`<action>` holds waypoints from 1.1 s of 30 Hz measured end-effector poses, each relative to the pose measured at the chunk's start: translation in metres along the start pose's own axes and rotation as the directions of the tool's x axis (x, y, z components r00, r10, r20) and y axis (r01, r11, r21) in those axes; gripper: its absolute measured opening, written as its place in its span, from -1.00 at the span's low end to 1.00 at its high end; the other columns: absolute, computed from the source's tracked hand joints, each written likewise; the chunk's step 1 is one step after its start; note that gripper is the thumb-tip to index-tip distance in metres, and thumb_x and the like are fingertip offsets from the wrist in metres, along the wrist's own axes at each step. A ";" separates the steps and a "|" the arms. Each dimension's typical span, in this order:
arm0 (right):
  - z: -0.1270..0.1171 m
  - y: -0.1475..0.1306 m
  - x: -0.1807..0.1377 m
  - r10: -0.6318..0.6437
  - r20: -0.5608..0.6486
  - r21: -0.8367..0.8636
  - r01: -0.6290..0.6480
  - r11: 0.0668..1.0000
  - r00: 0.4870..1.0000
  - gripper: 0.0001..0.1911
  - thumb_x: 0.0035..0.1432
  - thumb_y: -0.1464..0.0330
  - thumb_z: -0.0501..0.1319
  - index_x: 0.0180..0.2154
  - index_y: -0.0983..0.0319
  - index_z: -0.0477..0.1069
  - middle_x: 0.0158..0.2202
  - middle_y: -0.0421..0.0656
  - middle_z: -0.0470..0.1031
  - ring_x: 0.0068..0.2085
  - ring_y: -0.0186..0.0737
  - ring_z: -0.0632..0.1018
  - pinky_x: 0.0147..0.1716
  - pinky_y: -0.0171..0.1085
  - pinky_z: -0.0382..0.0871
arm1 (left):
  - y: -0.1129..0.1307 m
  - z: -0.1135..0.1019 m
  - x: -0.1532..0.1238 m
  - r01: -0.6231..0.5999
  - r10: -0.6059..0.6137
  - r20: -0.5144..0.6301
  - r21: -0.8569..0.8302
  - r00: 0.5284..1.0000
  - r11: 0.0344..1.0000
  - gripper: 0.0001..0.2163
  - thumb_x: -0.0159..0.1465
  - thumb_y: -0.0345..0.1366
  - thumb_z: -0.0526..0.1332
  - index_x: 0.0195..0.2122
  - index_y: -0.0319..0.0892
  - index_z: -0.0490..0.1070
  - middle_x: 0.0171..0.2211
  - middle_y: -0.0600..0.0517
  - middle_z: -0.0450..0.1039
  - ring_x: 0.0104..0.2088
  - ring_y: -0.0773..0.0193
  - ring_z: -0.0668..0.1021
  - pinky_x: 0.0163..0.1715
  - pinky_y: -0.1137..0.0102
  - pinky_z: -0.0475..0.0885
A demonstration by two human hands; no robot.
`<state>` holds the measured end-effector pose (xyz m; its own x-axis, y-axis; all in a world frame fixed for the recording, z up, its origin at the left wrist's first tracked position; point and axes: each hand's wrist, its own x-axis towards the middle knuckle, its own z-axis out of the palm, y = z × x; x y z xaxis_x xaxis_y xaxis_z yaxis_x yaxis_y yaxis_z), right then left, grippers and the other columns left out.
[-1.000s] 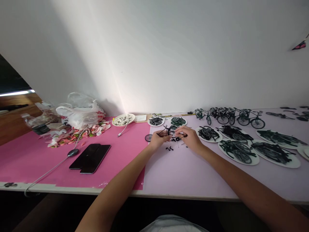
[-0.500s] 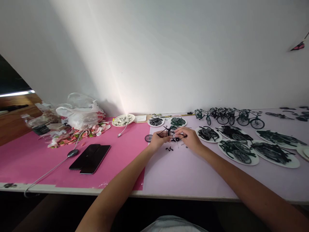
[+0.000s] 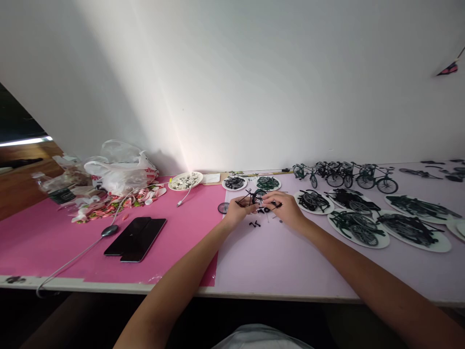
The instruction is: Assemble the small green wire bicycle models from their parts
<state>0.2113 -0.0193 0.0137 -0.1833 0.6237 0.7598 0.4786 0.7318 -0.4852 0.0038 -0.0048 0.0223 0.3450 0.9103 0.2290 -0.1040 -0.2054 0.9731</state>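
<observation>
Both hands meet over the lilac part of the table, closed on one dark model bicycle (image 3: 250, 195). My left hand (image 3: 238, 212) grips it from the left, fingers pressed together. My right hand (image 3: 282, 203) pinches at its spoked wheel (image 3: 259, 196) from the right; the fingers hide part of the model. A loose wheel (image 3: 223, 208) lies left of my left hand. Small black parts (image 3: 255, 224) and other tiny pieces lie on the table just below the hands.
Plates of bicycle parts (image 3: 358, 228) spread out on the right. Behind them stand several assembled model bicycles (image 3: 376, 178). Two phones (image 3: 140, 238), a cable with a dark oval piece (image 3: 109, 231), petal-like pieces (image 3: 109, 206) and plastic bags (image 3: 121, 169) occupy the pink left side.
Very little differs. My right hand's fingers have shifted slightly at the wheel; both hands keep hold of the model bicycle.
</observation>
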 end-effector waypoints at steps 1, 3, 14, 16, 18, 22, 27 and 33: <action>0.000 0.000 0.000 0.002 -0.003 0.004 -0.002 1.000 1.000 -0.87 0.25 0.29 0.32 -0.35 0.13 0.60 -0.19 -0.07 0.67 -0.17 -0.09 0.66 -0.14 -0.10 0.57 | 0.000 0.000 0.000 -0.005 0.005 0.001 0.001 1.000 1.000 -0.61 -0.07 -0.08 0.57 -0.42 -0.24 0.52 -0.42 -0.01 0.53 -0.43 0.28 0.52 -0.36 0.35 0.44; 0.001 0.001 -0.001 0.007 -0.010 0.017 -0.007 1.000 1.000 -0.86 0.25 0.26 0.33 -0.36 0.13 0.61 -0.18 -0.06 0.68 -0.17 -0.09 0.66 -0.15 -0.10 0.57 | 0.000 0.000 0.000 -0.011 0.011 0.005 0.005 1.000 1.000 -0.61 -0.07 -0.06 0.56 -0.43 -0.24 0.50 -0.43 -0.01 0.52 -0.44 0.29 0.51 -0.36 0.36 0.44; -0.001 -0.004 0.000 0.007 -0.031 0.035 -0.006 0.999 0.999 -0.86 0.23 0.25 0.35 -0.37 0.12 0.62 -0.22 -0.07 0.68 -0.18 -0.08 0.67 -0.15 -0.10 0.58 | 0.000 -0.001 -0.001 -0.024 0.024 0.015 0.011 1.000 1.000 -0.63 -0.05 -0.08 0.56 -0.43 -0.22 0.50 -0.43 0.02 0.51 -0.44 0.30 0.52 -0.33 0.35 0.46; -0.001 -0.004 0.001 0.019 -0.030 0.040 -0.018 0.999 0.999 -0.85 0.23 0.24 0.35 -0.37 0.13 0.62 -0.22 -0.07 0.69 -0.19 -0.08 0.67 -0.18 -0.11 0.58 | 0.002 -0.001 -0.002 -0.038 0.038 0.019 0.009 0.999 0.999 -0.63 -0.04 -0.07 0.55 -0.43 -0.22 0.49 -0.43 0.02 0.51 -0.44 0.30 0.51 -0.34 0.36 0.46; -0.001 -0.003 0.000 0.032 -0.026 0.047 -0.031 0.998 0.999 -0.84 0.24 0.23 0.35 -0.36 0.13 0.62 -0.21 -0.06 0.69 -0.19 -0.07 0.67 -0.24 -0.13 0.58 | 0.003 0.000 -0.002 -0.051 0.051 0.019 0.011 0.999 0.999 -0.63 -0.03 -0.07 0.55 -0.44 -0.22 0.49 -0.45 0.03 0.49 -0.45 0.31 0.50 -0.35 0.36 0.45; 0.000 0.002 -0.001 0.023 -0.028 0.080 -0.020 0.997 0.999 -0.85 0.24 0.23 0.34 -0.35 0.11 0.63 -0.19 -0.07 0.68 -0.18 -0.09 0.66 -0.26 -0.15 0.57 | 0.003 0.001 -0.003 -0.038 0.037 0.011 0.007 0.999 0.999 -0.62 -0.04 -0.06 0.55 -0.43 -0.22 0.50 -0.43 0.01 0.51 -0.45 0.29 0.52 -0.34 0.34 0.47; -0.002 0.004 -0.002 0.041 -0.009 0.108 -0.040 0.993 0.999 -0.83 0.28 0.26 0.30 -0.35 0.11 0.64 -0.18 -0.07 0.67 -0.12 -0.07 0.66 -0.18 -0.12 0.58 | 0.002 0.000 -0.002 -0.018 0.018 0.016 0.002 1.000 1.000 -0.60 -0.07 -0.06 0.57 -0.39 -0.23 0.52 -0.38 -0.02 0.53 -0.43 0.27 0.53 -0.34 0.35 0.47; -0.004 0.001 -0.001 0.035 -0.017 0.138 -0.033 0.990 0.999 -0.83 0.27 0.30 0.30 -0.37 0.14 0.63 -0.21 -0.07 0.68 -0.16 -0.11 0.67 -0.16 -0.13 0.58 | 0.002 -0.001 -0.001 -0.025 0.024 0.028 0.014 0.999 1.000 -0.61 -0.06 -0.07 0.56 -0.42 -0.23 0.48 -0.42 0.02 0.50 -0.44 0.30 0.52 -0.35 0.37 0.45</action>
<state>0.2153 -0.0204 0.0141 -0.1516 0.6444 0.7495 0.3616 0.7418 -0.5647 0.0024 -0.0062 0.0241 0.3686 0.8945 0.2530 -0.0991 -0.2328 0.9675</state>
